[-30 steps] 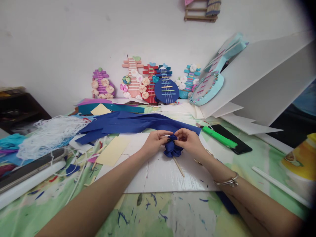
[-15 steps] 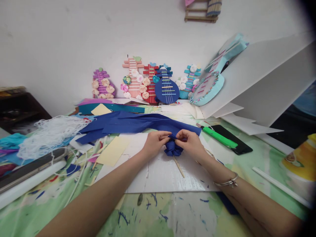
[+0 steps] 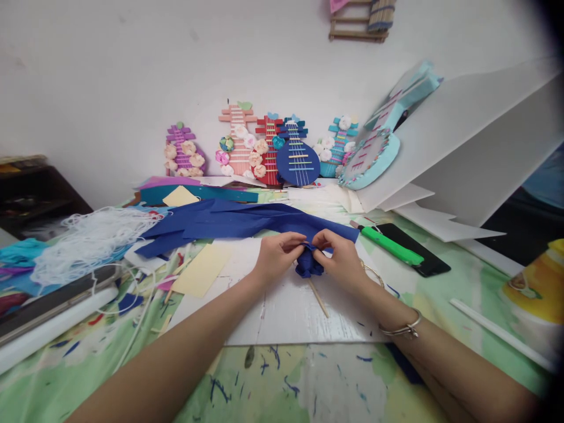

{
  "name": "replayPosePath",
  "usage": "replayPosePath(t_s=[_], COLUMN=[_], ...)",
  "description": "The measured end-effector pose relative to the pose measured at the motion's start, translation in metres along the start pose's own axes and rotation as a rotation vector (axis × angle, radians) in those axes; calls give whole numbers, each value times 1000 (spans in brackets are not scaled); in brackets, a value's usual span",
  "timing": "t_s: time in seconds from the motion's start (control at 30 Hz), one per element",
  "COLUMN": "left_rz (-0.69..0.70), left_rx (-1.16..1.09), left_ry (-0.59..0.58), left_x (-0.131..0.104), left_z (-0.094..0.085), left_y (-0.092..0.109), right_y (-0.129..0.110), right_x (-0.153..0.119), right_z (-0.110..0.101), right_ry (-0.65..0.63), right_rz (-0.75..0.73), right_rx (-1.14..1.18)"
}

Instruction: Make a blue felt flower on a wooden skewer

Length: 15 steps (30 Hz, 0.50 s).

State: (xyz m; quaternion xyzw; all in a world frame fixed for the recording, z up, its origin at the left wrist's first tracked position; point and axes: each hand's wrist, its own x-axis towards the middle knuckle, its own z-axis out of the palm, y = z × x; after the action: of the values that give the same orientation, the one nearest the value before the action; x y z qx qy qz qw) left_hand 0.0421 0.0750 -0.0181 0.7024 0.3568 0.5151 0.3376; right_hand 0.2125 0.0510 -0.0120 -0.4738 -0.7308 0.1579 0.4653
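Observation:
Between my two hands is a dark blue crumpled paper flower [image 3: 309, 264]. My left hand [image 3: 278, 254] pinches its upper left edge with thumb and fingers. On the other side my right hand [image 3: 338, 255] grips the upper right edge the same way. A thin wooden stick [image 3: 318, 298] lies just below the flower on a glossy white board [image 3: 247, 320]; whether the two are joined I cannot tell. Behind my fingers stretches a pile of blue crepe paper [image 3: 215, 218].
A green utility knife [image 3: 392, 245] rests on a black phone [image 3: 429, 264] at the right. White string [image 3: 94, 235] is heaped at the left. Several decorated paper lutes [image 3: 298, 158] lean on the wall. A yellow-topped bottle [image 3: 540, 282] stands far right.
The flower has turned and shifted slightly between my fingers. My right hand has moved a little left; both hands keep their pinch.

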Motion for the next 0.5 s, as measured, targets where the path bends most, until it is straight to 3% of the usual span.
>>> replayPosePath(t_s=[0.2,0.4,0.5], left_rz=[35,323,419], left_rx=[126,449,500], left_ry=[-65,-14,-19], left_x=[0,-5,-7], left_z=[-2,-1,0], left_y=[3,1,-1], right_y=[-1,-7,-7], right_x=[-2,-5,-5], right_z=[0,2,3], right_ry=[22,45,63], right_rz=[-38,-15,-36], right_rx=[-68,-107,-141])
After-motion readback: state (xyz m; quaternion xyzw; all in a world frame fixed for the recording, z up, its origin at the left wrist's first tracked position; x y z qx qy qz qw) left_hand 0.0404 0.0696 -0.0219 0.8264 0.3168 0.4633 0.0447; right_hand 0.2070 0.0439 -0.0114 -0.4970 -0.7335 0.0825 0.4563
